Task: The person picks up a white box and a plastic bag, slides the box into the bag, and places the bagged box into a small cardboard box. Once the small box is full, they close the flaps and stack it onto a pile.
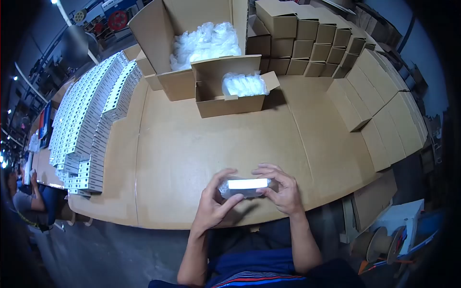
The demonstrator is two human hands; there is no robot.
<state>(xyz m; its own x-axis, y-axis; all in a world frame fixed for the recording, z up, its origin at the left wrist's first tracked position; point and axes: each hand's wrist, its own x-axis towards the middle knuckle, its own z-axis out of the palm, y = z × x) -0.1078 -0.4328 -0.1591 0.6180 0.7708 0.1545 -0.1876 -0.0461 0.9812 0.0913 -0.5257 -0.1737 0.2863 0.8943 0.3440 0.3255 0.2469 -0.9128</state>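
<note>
Both hands hold one small white pack point(247, 186), wrapped in clear film, just above the near edge of the worktop point(192, 153). The left hand point(213, 204) grips its left end, thumb up along the front and fingers curled behind. The right hand point(281, 189) closes over its right end, fingers spread across the top and thumb underneath. The pack lies level, long side across the view; its lit top face glares, so any print on it cannot be read.

The worktop is covered in brown card sheet. At its far edge, about the middle, stands a small open box point(230, 91) with one film-wrapped bundle point(245, 84) inside. Touching it from behind is a big open carton point(187, 43) full of more clear-wrapped bundles. Along the left edge run long rows of white boxes point(91, 115), packed tight on edge, reaching from the far left corner to the near left corner. At the far right corner and down the right edge rise stacks of closed brown cartons point(336, 53).

Beyond the left edge sits another person point(24, 197), mostly cut off. Below the near right corner a spool point(379, 242) lies on the floor.
</note>
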